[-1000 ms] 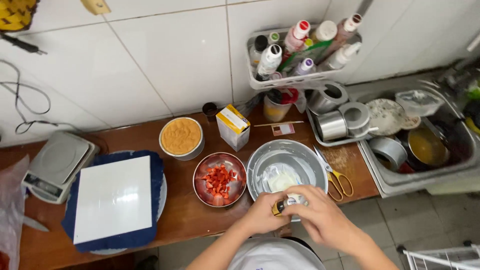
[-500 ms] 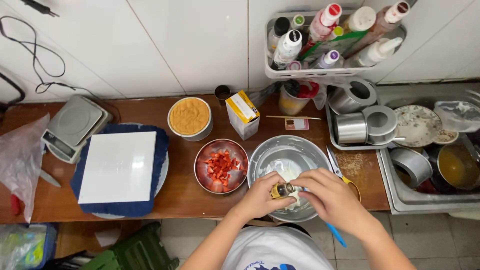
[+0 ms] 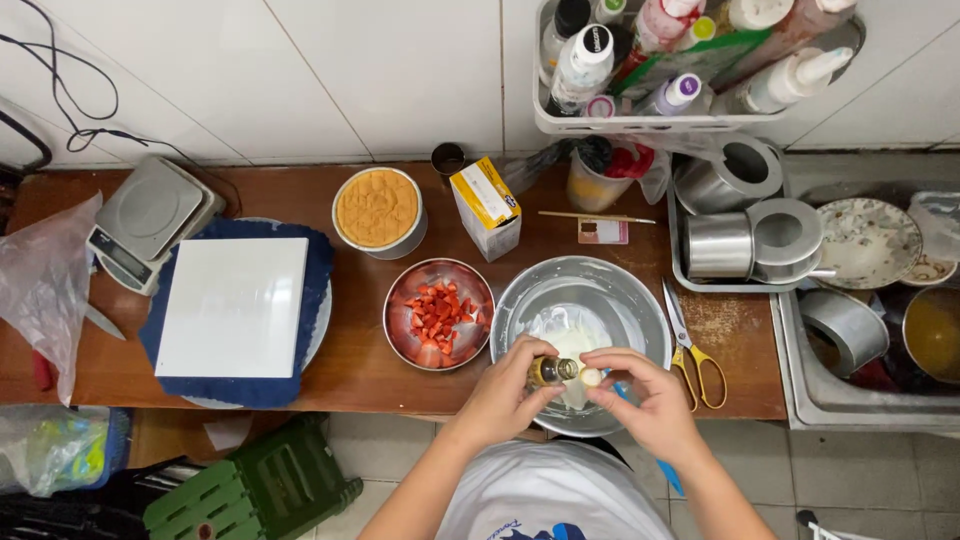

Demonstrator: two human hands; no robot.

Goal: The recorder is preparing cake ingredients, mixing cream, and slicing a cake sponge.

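Left hand (image 3: 500,395) is closing its grip on a small amber bottle (image 3: 551,371), right hand (image 3: 640,395) pinching its white cap (image 3: 591,376); fingers are hiding the label; the steel bowl (image 3: 620,300) is sitting lower in view than before.

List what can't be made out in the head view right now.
- Small bottle: contents and label too small; left hand fingers wrap it.
- Cap: on or off unclear, pinched under right hand fingers.
- Steel bowl: near rim hidden by both hands.
- Wall rack: bottle tops cut by top edge.
- Sink: cut by right edge.
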